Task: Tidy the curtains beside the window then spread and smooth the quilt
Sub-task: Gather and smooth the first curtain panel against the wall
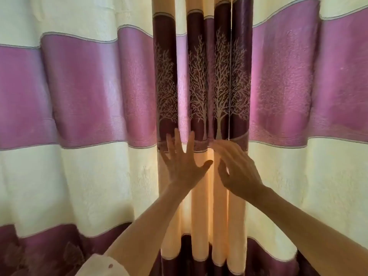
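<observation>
Cream-and-purple striped curtains fill the view. The left curtain panel (83, 92) and the right curtain panel (302, 86) hang spread out. Between them a bunch of narrow folds (201, 80) with a tree pattern on dark purple hangs in the middle, lit from behind. My left hand (184, 162) is raised in front of these folds with its fingers spread wide, holding nothing. Just to its right, my right hand (237, 168) has loosely curved fingers whose tips reach the folds near the purple band's lower edge. No quilt is in view.
A thin pale cord (230, 66) hangs straight down in front of the middle folds, ending just above my right hand. A bit of pale sleeve (103, 265) shows at the bottom left. The window is hidden behind the curtains.
</observation>
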`<control>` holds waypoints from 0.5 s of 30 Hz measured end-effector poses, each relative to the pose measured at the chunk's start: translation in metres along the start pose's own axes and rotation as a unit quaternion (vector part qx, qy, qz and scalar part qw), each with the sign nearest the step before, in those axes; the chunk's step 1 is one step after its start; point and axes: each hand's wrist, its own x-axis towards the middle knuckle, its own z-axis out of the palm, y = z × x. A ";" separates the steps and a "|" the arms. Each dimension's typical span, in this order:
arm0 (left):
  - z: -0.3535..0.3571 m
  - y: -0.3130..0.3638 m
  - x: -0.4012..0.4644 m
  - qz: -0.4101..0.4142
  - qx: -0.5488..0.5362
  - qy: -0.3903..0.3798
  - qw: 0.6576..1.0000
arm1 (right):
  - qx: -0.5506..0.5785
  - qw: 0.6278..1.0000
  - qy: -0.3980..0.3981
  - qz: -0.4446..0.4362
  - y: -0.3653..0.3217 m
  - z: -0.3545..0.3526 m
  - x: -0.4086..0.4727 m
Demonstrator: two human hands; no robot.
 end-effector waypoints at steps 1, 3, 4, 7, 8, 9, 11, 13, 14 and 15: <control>0.015 -0.002 0.013 -0.010 -0.016 -0.004 1.000 | -0.035 0.998 -0.015 -0.040 0.008 0.013 0.006; 0.038 -0.010 0.033 -0.032 -0.006 -0.002 0.999 | -0.131 0.986 -0.042 -0.099 0.023 0.035 0.016; 0.050 -0.019 0.043 -0.044 0.001 -0.007 0.999 | -0.182 0.976 -0.074 -0.099 0.036 0.046 0.019; 0.069 -0.047 0.064 -0.068 0.026 0.001 0.997 | -0.322 0.933 -0.161 0.011 0.065 0.064 0.025; 0.073 -0.060 0.070 -0.076 0.032 0.006 0.997 | -0.342 0.919 -0.184 0.066 0.071 0.068 0.027; 0.078 -0.074 0.076 -0.083 0.043 0.012 0.996 | -0.345 0.912 -0.196 0.103 0.078 0.076 0.032; 0.082 -0.100 0.083 -0.092 0.062 0.023 0.994 | -0.331 0.915 -0.189 0.137 0.084 0.092 0.042; 0.085 -0.126 0.085 -0.088 0.092 0.033 0.991 | -0.292 0.938 -0.156 0.103 0.080 0.115 0.052; 0.085 -0.138 0.085 -0.079 0.109 0.040 0.990 | -0.258 0.954 -0.132 0.075 0.076 0.126 0.058; 0.084 -0.150 0.085 -0.070 0.130 0.050 0.988 | -0.219 0.968 -0.110 0.049 0.069 0.141 0.065</control>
